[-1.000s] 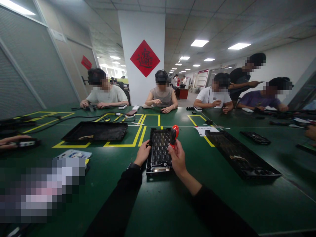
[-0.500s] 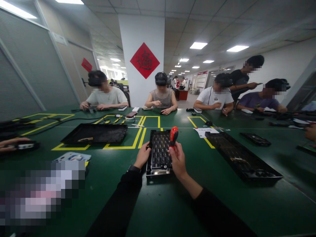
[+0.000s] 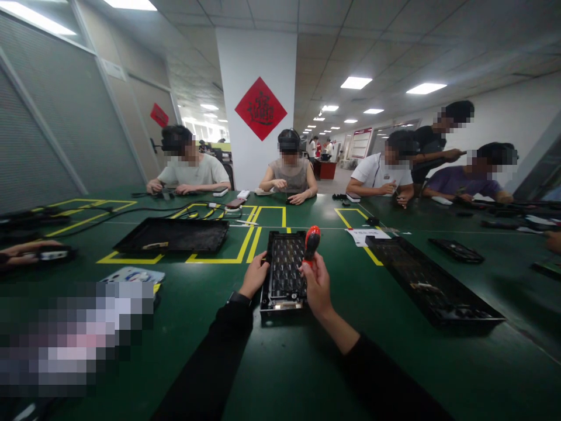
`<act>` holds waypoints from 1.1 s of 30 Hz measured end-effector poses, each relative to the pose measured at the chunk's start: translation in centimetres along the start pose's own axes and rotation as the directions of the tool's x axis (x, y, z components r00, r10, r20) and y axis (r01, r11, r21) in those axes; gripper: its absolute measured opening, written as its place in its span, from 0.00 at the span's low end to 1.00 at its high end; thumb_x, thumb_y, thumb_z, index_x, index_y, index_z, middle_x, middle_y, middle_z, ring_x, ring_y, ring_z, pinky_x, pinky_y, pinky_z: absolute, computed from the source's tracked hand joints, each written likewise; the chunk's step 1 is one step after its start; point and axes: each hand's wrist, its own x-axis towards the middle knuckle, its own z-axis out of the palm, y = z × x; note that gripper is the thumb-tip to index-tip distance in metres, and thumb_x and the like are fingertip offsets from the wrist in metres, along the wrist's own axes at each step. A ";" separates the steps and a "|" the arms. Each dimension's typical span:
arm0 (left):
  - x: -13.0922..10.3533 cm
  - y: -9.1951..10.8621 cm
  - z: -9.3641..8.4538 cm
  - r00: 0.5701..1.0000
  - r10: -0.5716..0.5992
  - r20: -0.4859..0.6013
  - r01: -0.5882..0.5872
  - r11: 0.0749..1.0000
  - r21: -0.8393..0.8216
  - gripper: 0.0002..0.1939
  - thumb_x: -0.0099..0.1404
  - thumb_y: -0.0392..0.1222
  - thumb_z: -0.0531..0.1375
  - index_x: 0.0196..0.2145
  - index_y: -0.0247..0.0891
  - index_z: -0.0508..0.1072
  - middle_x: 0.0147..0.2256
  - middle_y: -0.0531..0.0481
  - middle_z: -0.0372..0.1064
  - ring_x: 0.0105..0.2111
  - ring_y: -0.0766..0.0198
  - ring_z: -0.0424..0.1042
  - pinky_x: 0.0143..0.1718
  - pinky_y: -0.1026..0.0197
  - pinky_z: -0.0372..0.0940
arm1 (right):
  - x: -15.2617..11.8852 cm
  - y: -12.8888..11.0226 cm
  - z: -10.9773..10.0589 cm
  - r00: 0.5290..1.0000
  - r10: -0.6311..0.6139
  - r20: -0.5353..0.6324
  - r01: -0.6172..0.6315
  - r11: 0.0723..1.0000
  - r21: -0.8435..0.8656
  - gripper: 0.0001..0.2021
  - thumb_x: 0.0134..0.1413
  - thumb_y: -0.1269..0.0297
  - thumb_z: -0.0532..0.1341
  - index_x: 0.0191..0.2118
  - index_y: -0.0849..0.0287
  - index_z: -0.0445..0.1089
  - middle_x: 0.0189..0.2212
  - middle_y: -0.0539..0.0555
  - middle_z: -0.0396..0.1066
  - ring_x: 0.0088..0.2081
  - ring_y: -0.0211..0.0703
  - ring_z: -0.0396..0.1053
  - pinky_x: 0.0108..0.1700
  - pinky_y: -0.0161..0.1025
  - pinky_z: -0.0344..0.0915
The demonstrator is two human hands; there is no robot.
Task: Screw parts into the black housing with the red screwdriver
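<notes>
A black rectangular casing (image 3: 287,275) with rows of small shiny fittings inside lies in front of me on the green table (image 3: 280,374). At its left edge, my left hand (image 3: 255,276) is closed round the rim, steadying it. My right hand (image 3: 318,285) grips a screwdriver (image 3: 312,242) with a red and black handle, held nearly upright over the casing's right side. The fingers and the casing's dark interior hide the screwdriver's tip, so whether it touches a screw cannot be seen.
A black tray (image 3: 170,235) lies to the left, and a long black tray (image 3: 433,280) to the right. Beside the latter are a paper sheet (image 3: 367,236) and a small black part (image 3: 456,250). Co-workers (image 3: 289,169) sit across the table. Cables (image 3: 131,213) run at left.
The whole view has shifted slightly, with the scene sliding a little to the right. Both hands, the casing and the screwdriver keep nearly the same positions relative to one another.
</notes>
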 end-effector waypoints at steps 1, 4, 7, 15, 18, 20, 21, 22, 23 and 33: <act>0.0 0.0 0.0 1.000 -0.001 -0.004 0.001 1.000 0.002 0.23 0.56 0.34 0.52 0.51 0.34 0.65 0.52 0.42 0.62 0.52 0.58 0.61 0.55 0.55 0.53 | 0.0 -0.1 0.0 1.000 0.013 -0.002 -0.013 1.000 0.022 0.18 0.57 0.62 0.51 0.52 0.56 0.59 0.38 0.53 0.66 0.33 0.38 0.64 0.37 0.37 0.63; -0.1 0.2 -0.1 1.000 0.000 -0.008 0.000 1.000 0.009 0.23 0.56 0.34 0.52 0.51 0.34 0.65 0.53 0.42 0.62 0.52 0.57 0.61 0.55 0.55 0.53 | -0.1 -0.2 0.0 1.000 0.019 -0.014 -0.017 0.997 0.072 0.17 0.59 0.62 0.48 0.52 0.57 0.59 0.38 0.54 0.67 0.30 0.36 0.63 0.34 0.36 0.62; -0.2 0.3 -0.1 1.000 -0.003 -0.002 0.003 1.000 0.023 0.23 0.56 0.34 0.52 0.51 0.33 0.65 0.53 0.42 0.61 0.52 0.57 0.60 0.55 0.55 0.53 | 0.0 -0.1 -0.1 1.000 0.018 -0.003 -0.018 0.998 0.063 0.15 0.57 0.62 0.51 0.50 0.57 0.60 0.38 0.54 0.66 0.32 0.37 0.64 0.35 0.37 0.62; -0.4 0.7 -0.1 1.000 -0.013 0.002 0.013 1.000 0.027 0.23 0.56 0.34 0.52 0.51 0.33 0.65 0.54 0.42 0.60 0.53 0.56 0.59 0.55 0.54 0.52 | 0.0 -0.3 -0.1 0.997 -0.061 -0.036 0.060 0.997 -0.041 0.16 0.53 0.63 0.56 0.49 0.55 0.62 0.41 0.54 0.63 0.40 0.41 0.63 0.43 0.39 0.61; -0.4 0.7 -0.2 1.000 -0.009 0.010 0.009 1.000 0.013 0.23 0.56 0.34 0.52 0.51 0.33 0.64 0.53 0.42 0.61 0.53 0.57 0.60 0.55 0.55 0.53 | -0.1 -0.5 0.1 1.000 -0.008 -0.008 0.009 0.997 0.071 0.20 0.57 0.62 0.52 0.55 0.56 0.55 0.41 0.55 0.65 0.36 0.40 0.65 0.38 0.38 0.62; -0.3 0.6 -0.2 1.000 -0.006 0.009 0.006 1.000 0.006 0.23 0.56 0.34 0.52 0.51 0.33 0.64 0.53 0.42 0.61 0.52 0.57 0.60 0.55 0.55 0.52 | -0.2 -0.5 0.0 1.000 0.000 0.004 0.000 0.996 0.088 0.17 0.59 0.62 0.48 0.53 0.58 0.57 0.38 0.55 0.66 0.34 0.38 0.64 0.36 0.37 0.62; -0.3 0.5 -0.1 1.000 -0.005 0.006 0.005 1.000 0.007 0.23 0.56 0.34 0.52 0.51 0.33 0.65 0.53 0.42 0.61 0.52 0.57 0.60 0.56 0.55 0.52 | -0.2 -0.5 0.0 1.000 -0.003 0.003 0.003 0.997 0.075 0.16 0.60 0.61 0.47 0.51 0.58 0.59 0.37 0.54 0.66 0.33 0.38 0.64 0.36 0.37 0.62; -0.2 0.5 -0.1 1.000 -0.004 0.004 0.004 1.000 0.009 0.23 0.56 0.34 0.52 0.51 0.33 0.65 0.53 0.43 0.61 0.52 0.58 0.60 0.56 0.55 0.52 | -0.2 -0.5 0.0 1.000 -0.004 -0.002 0.005 0.998 0.055 0.15 0.60 0.61 0.47 0.50 0.59 0.60 0.37 0.54 0.66 0.32 0.37 0.64 0.36 0.37 0.62; -0.2 0.4 -0.1 1.000 -0.004 0.004 0.004 1.000 0.014 0.23 0.56 0.34 0.52 0.51 0.33 0.65 0.53 0.43 0.61 0.52 0.58 0.60 0.56 0.55 0.52 | -0.2 -0.4 -0.1 1.000 -0.006 -0.011 0.006 1.000 0.029 0.15 0.59 0.61 0.48 0.49 0.59 0.60 0.37 0.53 0.66 0.32 0.37 0.64 0.36 0.37 0.62; -0.1 0.1 0.0 1.000 0.028 0.001 -0.028 0.999 0.016 0.23 0.56 0.34 0.52 0.51 0.34 0.65 0.52 0.43 0.62 0.51 0.58 0.61 0.54 0.54 0.54 | 0.0 -0.3 0.0 0.998 -0.063 -0.015 0.061 0.994 -0.093 0.19 0.55 0.62 0.54 0.52 0.57 0.58 0.42 0.54 0.63 0.42 0.40 0.63 0.45 0.39 0.60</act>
